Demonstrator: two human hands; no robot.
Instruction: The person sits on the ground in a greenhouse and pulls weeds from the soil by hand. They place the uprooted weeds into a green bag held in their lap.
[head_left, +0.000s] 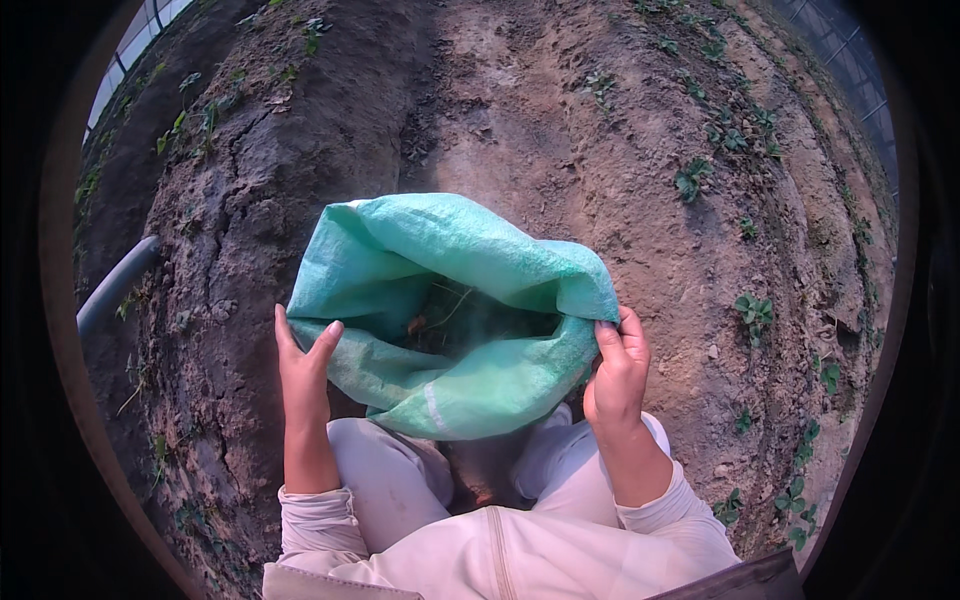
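A green woven sack (480, 397) stands in front of me with its mouth spread wide and its rim folded over outward. Dark plant matter (457, 315) with a few thin stems lies inside, mostly in shadow. My left hand (307, 367) is at the sack's left corner, thumb on the near side and a finger on the outer side; its other fingers are hidden. On the right, my right hand (619, 367) pinches the rolled rim between thumb and fingers.
Sloping soil beds rise on both sides of a dirt furrow (495, 142). Small leafy plants (754, 311) grow along the right bed, and others (180, 127) on the left. A grey pipe (116, 281) sticks out at the left. My knees flank the sack's near side.
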